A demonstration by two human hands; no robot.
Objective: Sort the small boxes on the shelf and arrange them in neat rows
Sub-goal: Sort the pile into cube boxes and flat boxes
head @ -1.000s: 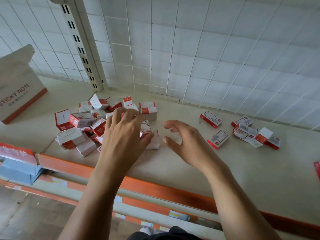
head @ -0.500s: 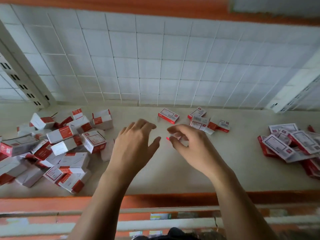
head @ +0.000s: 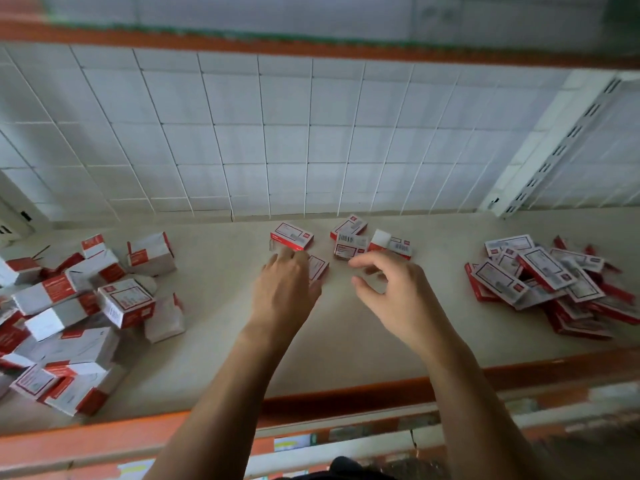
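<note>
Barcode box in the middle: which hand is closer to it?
Right. The right hand has its fingers just in front of the barcode box; the left hand is off to its left, over a neighbouring box.

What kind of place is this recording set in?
Probably a shop or stockroom: an orange-edged shelf, a slotted upright, a wire-grid back panel, and heaps of small red-and-white boxes.

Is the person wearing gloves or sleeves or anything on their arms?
No. The left hand and right hand are bare: no gloves, rings or watch show. The left forearm and right forearm are bare too, with no sleeves in view.
</note>
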